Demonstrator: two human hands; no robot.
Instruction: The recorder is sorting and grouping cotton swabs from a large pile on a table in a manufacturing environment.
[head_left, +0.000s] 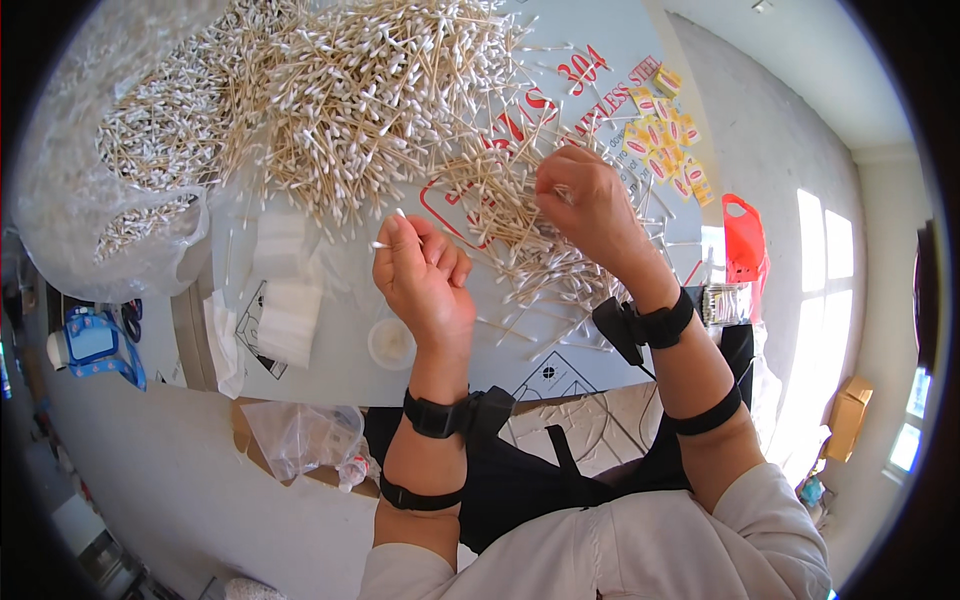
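My left hand [425, 285] is closed in front of the large heap, palm turned up. Between its thumb and fingers is a cotton swab [378, 245], whose white tip pokes out at the side; another white tip shows above the thumb. Over a looser spread of cotton swabs [545, 265] hangs my right hand [597, 210], its fingers curled together. Whatever its fingertips hold is hidden behind the fingers. The large heap of wooden-stick cotton swabs [360, 95] covers the far middle of the table.
At the far left lies a clear plastic bag [60, 215] with many swabs. White packs [290, 320] and a small round clear container [391, 343] stand near the front edge. Yellow labels [660, 145] lie far right, beyond a red plastic basket [740, 245]. A blue lanyard [125, 365] rests at left.
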